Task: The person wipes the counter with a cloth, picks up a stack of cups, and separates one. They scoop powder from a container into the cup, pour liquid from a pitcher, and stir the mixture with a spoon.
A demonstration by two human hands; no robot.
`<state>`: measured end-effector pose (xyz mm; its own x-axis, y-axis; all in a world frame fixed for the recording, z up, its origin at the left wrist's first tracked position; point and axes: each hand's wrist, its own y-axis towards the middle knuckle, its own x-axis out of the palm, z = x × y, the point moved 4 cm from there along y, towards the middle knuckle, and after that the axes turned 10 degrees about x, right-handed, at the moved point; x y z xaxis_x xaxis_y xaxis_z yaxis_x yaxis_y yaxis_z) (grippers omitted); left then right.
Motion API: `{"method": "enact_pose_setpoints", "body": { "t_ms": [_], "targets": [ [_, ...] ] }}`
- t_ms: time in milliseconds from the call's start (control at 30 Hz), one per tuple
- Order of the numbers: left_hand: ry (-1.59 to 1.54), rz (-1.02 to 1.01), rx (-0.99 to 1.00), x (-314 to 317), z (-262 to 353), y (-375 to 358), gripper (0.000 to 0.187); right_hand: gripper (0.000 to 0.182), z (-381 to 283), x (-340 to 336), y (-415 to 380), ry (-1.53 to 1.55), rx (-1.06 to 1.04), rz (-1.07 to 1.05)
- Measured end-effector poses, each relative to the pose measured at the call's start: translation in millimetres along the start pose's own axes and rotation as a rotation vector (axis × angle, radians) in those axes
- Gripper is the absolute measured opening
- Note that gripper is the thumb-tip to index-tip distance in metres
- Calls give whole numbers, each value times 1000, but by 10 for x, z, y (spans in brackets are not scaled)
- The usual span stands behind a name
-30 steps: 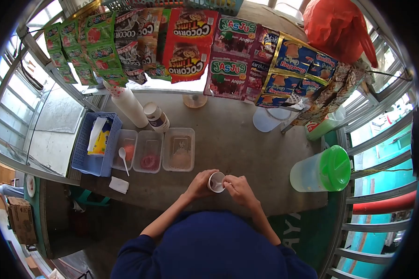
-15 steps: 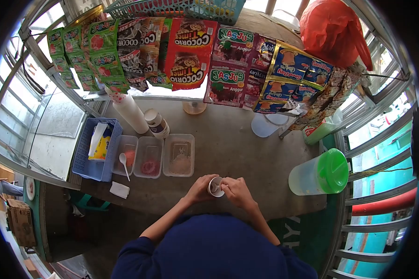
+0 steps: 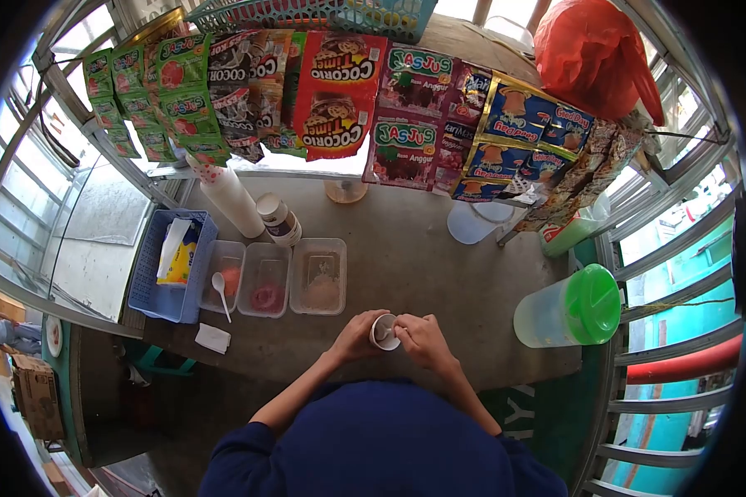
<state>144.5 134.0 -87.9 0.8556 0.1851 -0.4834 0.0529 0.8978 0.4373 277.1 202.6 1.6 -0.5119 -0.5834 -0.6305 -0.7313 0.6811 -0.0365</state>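
Note:
Near the front edge of the counter, my left hand (image 3: 356, 336) is wrapped round the side of a small white cup (image 3: 376, 341). My right hand (image 3: 423, 341) is closed over the cup's right side, pinching a pale spoon (image 3: 388, 332) that dips inside. Fingers hide most of the spoon, and the cup's contents are too small to make out. Left of my hands stand three clear plastic tubs (image 3: 318, 243) in a row, holding pinkish and brownish contents. A white spoon (image 3: 220, 286) rests across the leftmost tub.
A blue basket (image 3: 141, 282) with a tissue pack stands at the left, beside a folded tissue (image 3: 213, 338). Stacked cups (image 3: 230, 203) are behind the tubs. At the right stands a green-lidded container (image 3: 547, 319). Drink sachets (image 3: 337, 95) hang across the back. A person (image 3: 21, 335) is far left.
My right hand shifts very slightly at the cup, while my left hand and the cup hold their place. At the far left, the person comes further into view.

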Motion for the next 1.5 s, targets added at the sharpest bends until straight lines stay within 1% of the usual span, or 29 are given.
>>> {"method": "enact_pose_setpoints", "body": {
  "t_ms": [67,133,167,233,267,333,433,467,533,567,633,667,733,767,833,867,933,967,1033,1067,1133,1167,1233,1267,1333,1367,1433,1467,1500],
  "targets": [
    [9,18,4,-1,0,0,70,21,-24,7,-4,-64,-40,5],
    [25,7,-10,7,-1,-5,71,22,49,58,5,210,82,-81],
    [25,6,-11,3,11,-3,71,22,39,61,-9,210,82,-81],
    [28,13,7,-17,39,8,72,23,-48,3,-41,-58,-66,117],
    [28,10,8,-17,37,6,72,23,-32,6,-40,-57,-65,120],
    [9,-6,-5,-9,29,-8,73,23,59,62,-27,166,43,-46],
    [16,-18,-3,-11,27,-5,73,23,28,37,-54,130,62,52],
    [12,-18,-5,-4,23,-7,73,23,40,45,-69,129,66,50],
    [3,-16,-3,4,19,-7,73,22,21,54,-93,-40,-59,88],
    [3,-13,-6,0,24,-10,73,22,29,63,-99,-40,-60,85],
    [38,34,27,-23,53,-13,70,21,106,114,-112,227,109,-40],
    [37,35,27,-30,66,-10,70,21,85,118,-117,226,109,-40],
    [60,38,25,-41,92,2,70,20,-26,54,-142,-35,-29,159],
    [57,39,26,-28,74,-6,70,20,-6,52,-144,-38,-28,159],
    [16,-12,-32,10,12,-37,74,21,83,116,-132,157,54,4],
    [17,-14,-33,6,12,-39,74,21,77,119,-133,159,55,4],
    [19,23,-7,-11,18,-28,69,21,46,77,-136,95,6,114],
    [19,20,-7,-8,2,-41,69,21,56,83,-139,97,8,115],
    [1,-7,6,5,-36,-65,76,20,101,131,-137,141,43,29],
    [4,-10,6,-4,-50,-54,76,20,119,135,-129,145,42,30],
    [5,-9,29,11,-47,-68,76,20,185,177,-158,275,154,-4],
    [3,-16,21,17,-38,-82,76,20,154,179,-179,282,161,-7],
    [-13,-25,10,-1,-30,-52,76,22,47,118,-167,-23,120,48],
    [-12,-27,13,-8,-27,-43,76,22,68,115,-163,-22,120,52],
    [7,-40,29,-10,-12,-36,75,22,128,151,-161,132,123,-51],
    [8,-40,27,-10,-18,-38,75,22,101,149,-161,133,123,-53],
    [2,-39,24,5,-32,-44,75,22,30,92,-174,26,116,69],
    [0,-40,22,5,-19,-41,75,22,48,84,-169,27,118,68],
    [-1,-38,14,0,-7,-41,75,22,78,91,-157,57,118,4]
  ]
}}
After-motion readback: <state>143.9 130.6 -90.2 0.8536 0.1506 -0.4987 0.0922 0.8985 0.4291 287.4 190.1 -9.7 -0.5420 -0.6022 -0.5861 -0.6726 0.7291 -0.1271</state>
